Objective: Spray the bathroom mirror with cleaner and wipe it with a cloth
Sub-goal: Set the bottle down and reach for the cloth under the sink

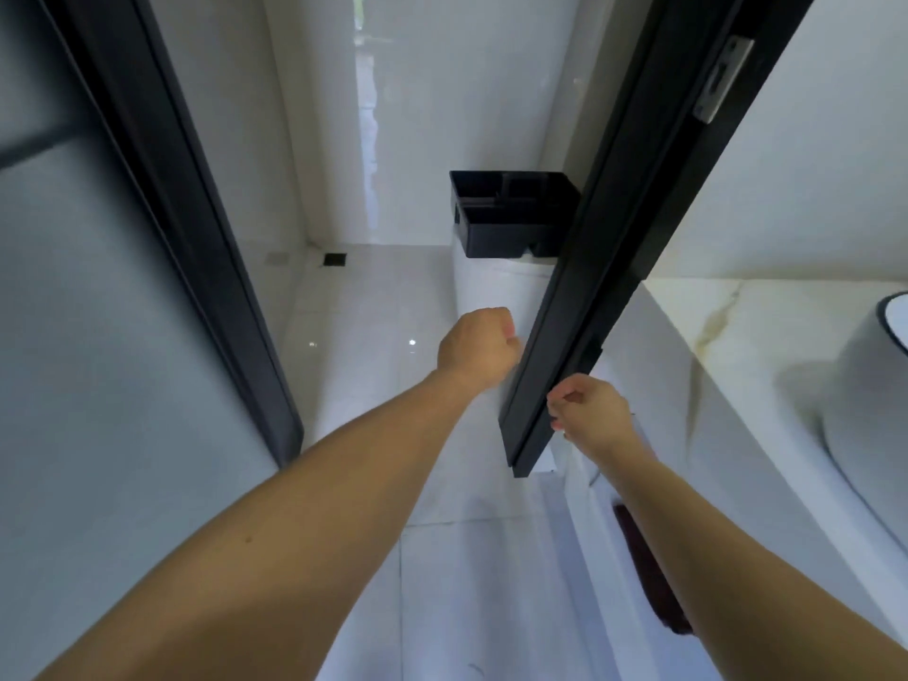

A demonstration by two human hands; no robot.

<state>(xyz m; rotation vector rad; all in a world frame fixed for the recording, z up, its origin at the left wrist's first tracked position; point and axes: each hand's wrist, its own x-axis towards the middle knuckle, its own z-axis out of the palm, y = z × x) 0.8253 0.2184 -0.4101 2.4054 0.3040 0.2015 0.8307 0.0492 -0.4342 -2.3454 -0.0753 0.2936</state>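
Note:
No mirror, spray bottle or cloth shows in the head view. My left hand (479,346) is curled into a fist just left of a black door frame (580,297), with nothing visible in it. My right hand (592,410) hovers at the frame's right edge, low down, fingers curled and thumb near the forefinger, and nothing shows between them. Both forearms reach forward from the bottom of the view.
A frosted glass door with a black frame (162,228) stands at the left. Ahead, a black plastic caddy (511,213) sits on a white toilet tank. A marble counter (747,336) with a white basin (879,376) is at the right. A dark red object (643,572) lies below the counter.

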